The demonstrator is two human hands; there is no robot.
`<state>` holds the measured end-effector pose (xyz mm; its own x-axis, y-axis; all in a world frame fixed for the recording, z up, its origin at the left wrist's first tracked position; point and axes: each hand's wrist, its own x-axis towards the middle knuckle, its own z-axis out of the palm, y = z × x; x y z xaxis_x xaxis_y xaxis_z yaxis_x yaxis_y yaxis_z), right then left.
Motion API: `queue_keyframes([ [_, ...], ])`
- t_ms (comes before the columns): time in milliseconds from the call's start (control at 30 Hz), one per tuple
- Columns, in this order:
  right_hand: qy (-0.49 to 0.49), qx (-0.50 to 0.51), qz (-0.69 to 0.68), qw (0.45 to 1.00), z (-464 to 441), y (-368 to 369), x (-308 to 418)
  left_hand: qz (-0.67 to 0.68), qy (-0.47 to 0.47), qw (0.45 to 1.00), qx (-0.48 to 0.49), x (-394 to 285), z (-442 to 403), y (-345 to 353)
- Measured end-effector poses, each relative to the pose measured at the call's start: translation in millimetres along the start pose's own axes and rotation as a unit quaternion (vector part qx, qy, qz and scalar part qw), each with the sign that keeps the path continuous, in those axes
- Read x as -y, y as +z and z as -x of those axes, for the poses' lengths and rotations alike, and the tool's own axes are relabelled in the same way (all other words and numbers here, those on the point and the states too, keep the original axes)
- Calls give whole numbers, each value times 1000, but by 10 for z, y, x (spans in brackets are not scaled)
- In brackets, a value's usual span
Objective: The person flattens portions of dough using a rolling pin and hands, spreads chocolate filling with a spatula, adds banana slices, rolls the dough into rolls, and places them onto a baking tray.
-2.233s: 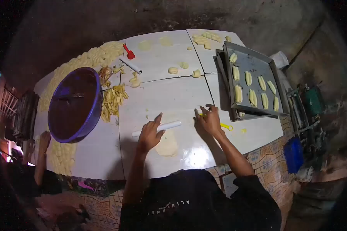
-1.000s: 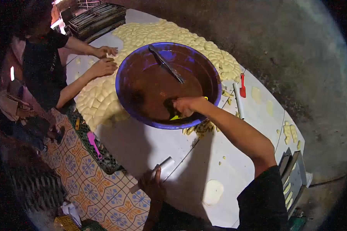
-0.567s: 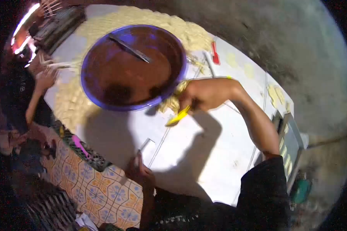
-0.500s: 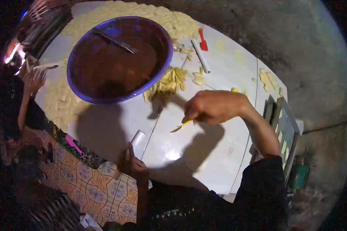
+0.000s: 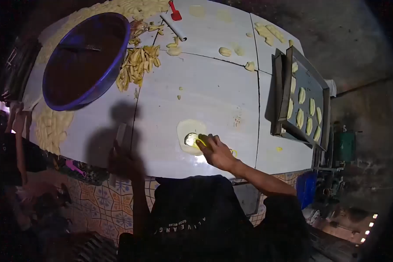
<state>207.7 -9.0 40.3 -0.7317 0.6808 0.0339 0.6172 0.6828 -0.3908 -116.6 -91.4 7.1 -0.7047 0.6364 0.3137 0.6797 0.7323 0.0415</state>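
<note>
My right hand (image 5: 220,155) is closed around the yellow handle of a pizza cutter (image 5: 191,139), its shiny round metal blade resting on a flat oval sheet of dough (image 5: 185,126). This dough lies on the white tiled table (image 5: 209,100) near its front edge. At the left, in shadow, my left hand (image 5: 125,163) grips a pale rolling pin (image 5: 122,131), held upright apart from the dough. Its fingers are dim but wrapped round the pin.
A large purple-rimmed basin (image 5: 123,56) of brown liquid stands at the left. Peeled banana pieces (image 5: 139,63) lie beside it. A metal tray (image 5: 308,81) with several dough pieces is at the right. Farther back are a white tube (image 5: 173,27) and red scoop (image 5: 175,12). Another person's hand (image 5: 19,120) is far left.
My right hand has come down, bringing the pizza cutter onto a dough sheet that now shows on the table. The view has shifted right, revealing more of the tray. My left hand still holds the rolling pin.
</note>
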Motion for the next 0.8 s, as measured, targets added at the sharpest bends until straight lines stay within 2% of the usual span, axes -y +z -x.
queue_keyframes([
  [67, 13, -7, 32, 999, 129, 33, 12, -5, 30, 999, -29, 53, 20, 94],
  [133, 26, -10, 53, 998, 248, 22, 59, -13, 36, 996, -86, 324, 152, 688],
  [233, 103, 105, -13, 989, 265, -443, 230, -2, 43, 996, -80, 230, 141, 553],
  [300, 153, 102, -163, 969, 257, -707, 68, 59, 18, 997, -41, 53, 37, 91],
  [333, 159, 118, -238, 951, 229, -929, -38, 49, 23, 998, -31, 174, 121, 385],
  [400, 316, 92, -323, 888, 302, -1098, -319, 37, 26, 999, -18, 435, 240, 1058],
  [467, 230, 7, -92, 969, 383, -1011, -715, 37, 19, 999, -9, 456, 153, 1036],
  [533, 266, -33, 30, 963, 78, -1047, -620, 44, 8, 999, -1, 284, 97, 621],
  [600, 141, -77, -44, 986, -334, -877, -680, 51, 3, 999, 12, 104, 74, 252],
  [633, 153, -57, -140, 977, -605, -745, -603, 55, 4, 998, 20, 66, 49, 181],
  [667, 124, -55, -216, 967, -970, -781, -310, 79, -3, 997, 8, 57, 42, 211],
  [700, 111, -47, -168, 979, -1289, -873, 32, 103, -8, 995, -7, 61, 62, 298],
  [733, 75, -60, -211, 973, -1573, -636, -51, 126, -13, 992, -21, 77, 92, 402],
  [767, 83, -36, -201, 975, -1910, -690, 151, 148, -58, 987, 30, 110, 153, 556],
  [800, -18, -85, -223, 971, -2231, -447, 75, 131, -46, 990, 18, 113, 143, 492],
])
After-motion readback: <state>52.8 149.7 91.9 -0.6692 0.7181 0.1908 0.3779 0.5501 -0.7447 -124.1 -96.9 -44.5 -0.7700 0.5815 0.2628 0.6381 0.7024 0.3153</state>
